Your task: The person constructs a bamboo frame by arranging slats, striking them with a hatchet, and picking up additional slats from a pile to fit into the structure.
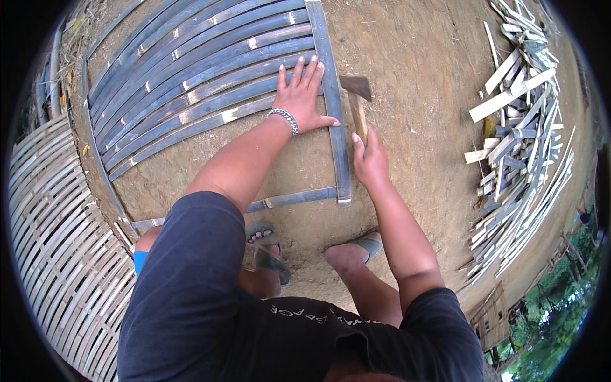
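My left hand (302, 95), with a chain bracelet at its wrist, lies palm down with fingers spread. Its fingers rest on the dark bamboo slats (210, 95) close to their right ends, and its thumb reaches onto the long edge strip (330, 95) of the panel. Just right of that strip, my right hand (370, 156) is closed round the wooden handle of a hatchet (358, 114). The hatchet's dark flared head points away from me, above the ground and apart from the strip. A crosswise bamboo strip (293, 198) joins the frame at its near end.
Split bamboo pieces and thin strips (522, 140) lie heaped on the bare earth (414, 63) to the right. A pale slatted bamboo platform (63, 242) stands at the left. My sandalled feet (270, 254) are beside the panel's near edge. Greenery (560, 318) shows at lower right.
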Demonstrator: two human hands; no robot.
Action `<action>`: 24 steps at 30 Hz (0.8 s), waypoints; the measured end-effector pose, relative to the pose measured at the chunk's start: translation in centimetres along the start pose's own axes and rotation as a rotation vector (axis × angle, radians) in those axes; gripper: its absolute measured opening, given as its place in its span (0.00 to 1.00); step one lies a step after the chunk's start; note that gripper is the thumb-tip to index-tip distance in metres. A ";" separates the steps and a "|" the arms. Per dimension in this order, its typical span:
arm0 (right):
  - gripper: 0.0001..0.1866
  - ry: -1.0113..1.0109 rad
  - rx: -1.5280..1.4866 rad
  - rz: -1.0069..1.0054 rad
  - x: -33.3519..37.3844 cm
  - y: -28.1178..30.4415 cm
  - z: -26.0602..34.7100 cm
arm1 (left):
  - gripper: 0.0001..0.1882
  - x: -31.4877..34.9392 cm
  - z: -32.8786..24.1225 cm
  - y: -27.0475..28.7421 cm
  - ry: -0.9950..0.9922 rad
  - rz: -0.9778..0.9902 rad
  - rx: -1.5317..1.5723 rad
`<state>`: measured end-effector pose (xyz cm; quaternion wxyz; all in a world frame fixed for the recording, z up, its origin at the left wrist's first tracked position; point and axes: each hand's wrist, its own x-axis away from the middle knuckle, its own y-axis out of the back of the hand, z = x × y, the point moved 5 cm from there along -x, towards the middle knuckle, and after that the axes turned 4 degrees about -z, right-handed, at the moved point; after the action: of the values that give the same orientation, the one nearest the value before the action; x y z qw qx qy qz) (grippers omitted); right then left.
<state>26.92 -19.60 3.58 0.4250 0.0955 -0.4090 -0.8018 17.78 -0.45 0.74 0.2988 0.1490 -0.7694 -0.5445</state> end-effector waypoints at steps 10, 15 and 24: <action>0.24 -0.076 0.103 0.112 -1.0 -0.7 0.5 | 0.74 -0.1 0.1 0.2 0.005 0.020 0.003; 0.23 -0.007 -0.175 -0.010 1.3 -1.0 -1.1 | 0.74 0.0 -0.1 0.0 -0.003 -0.007 0.021; 0.21 0.009 0.043 -0.026 -0.7 0.7 1.9 | 0.74 -0.1 0.1 0.1 0.008 0.002 0.002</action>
<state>26.82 -18.20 5.20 0.4141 0.1133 -0.4229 -0.7980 17.86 -0.28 0.79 0.3022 0.1507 -0.7688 -0.5431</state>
